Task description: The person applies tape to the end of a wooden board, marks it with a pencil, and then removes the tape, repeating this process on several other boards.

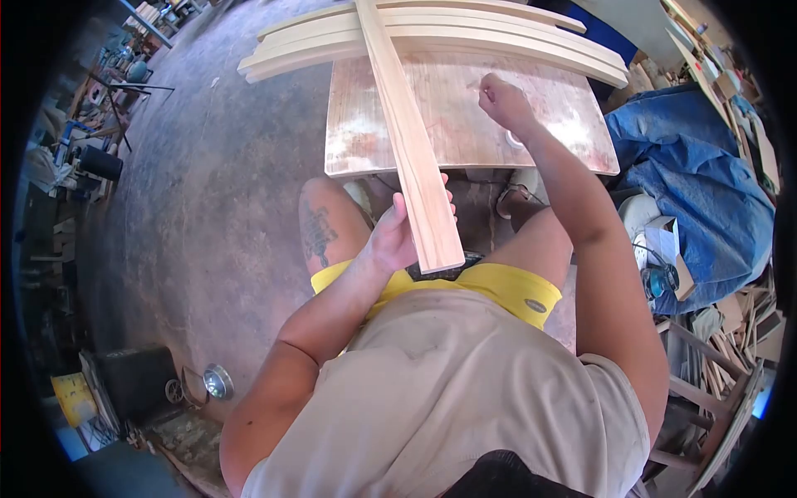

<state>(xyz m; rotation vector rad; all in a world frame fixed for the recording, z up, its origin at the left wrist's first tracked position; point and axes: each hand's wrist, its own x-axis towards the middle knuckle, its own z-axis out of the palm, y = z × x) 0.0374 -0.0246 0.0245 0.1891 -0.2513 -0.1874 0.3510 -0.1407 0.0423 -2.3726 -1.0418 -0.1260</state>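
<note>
Crossing the left grip (393,238), pale board (405,137) (near end jutting past).

Long, pale wooden boards (515,46) on a worn brown rectangular table (465,133), jumbled brown wood scraps (751,319) and a stained grey concrete floor (207,166) mark a woodworking workshop.

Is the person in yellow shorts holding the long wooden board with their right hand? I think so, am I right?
Not quite: the head view shows the left hand holding the long wooden board. The yellow shorts are right.
</note>
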